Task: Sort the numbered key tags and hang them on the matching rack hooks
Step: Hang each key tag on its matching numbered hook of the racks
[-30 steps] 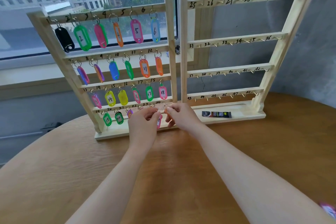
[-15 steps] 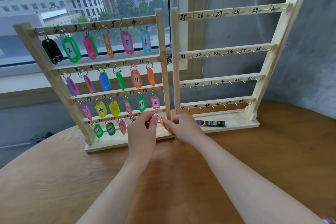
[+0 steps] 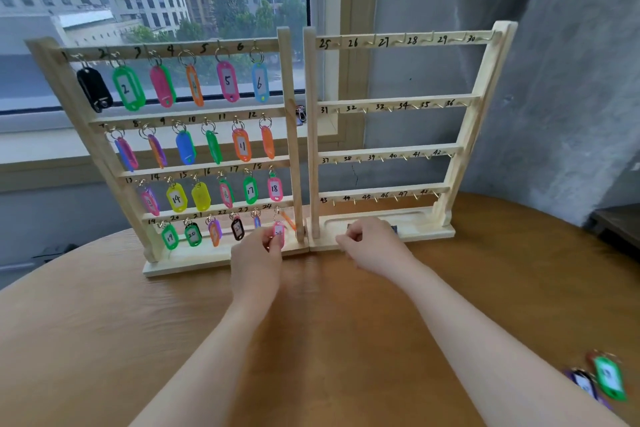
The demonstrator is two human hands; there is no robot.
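Head view looks down on a round wooden bench (image 3: pixel 104 340) where two pale wooden racks stand side by side in front of a window. Hooks on the left rack (image 3: pixel 289 135) are numbered 1 to 24 and carry coloured key tags in four rows, among them a green tag marked 2 (image 3: pixel 127 88), a blue tag marked 6 (image 3: pixel 260 81) and a pink tag marked 18 (image 3: pixel 275 188). Hooks on the right rack (image 3: pixel 464 135) are numbered 25 to 48 and hang bare. At the lower right corner of the left rack, the left hand (image 3: pixel 257 258) pinches a pink tag (image 3: pixel 278 233) that hangs under the number 24, with an orange tag (image 3: pixel 288 220) tilted just beside it. At the base of the right rack, the right hand (image 3: pixel 375 248) hovers with its fingers curled; whether it holds anything cannot be told. A small dark item lies in that rack's base tray, mostly hidden behind the right hand. Near the bench's lower right edge lie blurred loose tags, one green (image 3: pixel 608 378) and one purple (image 3: pixel 585 385), well apart from both racks.
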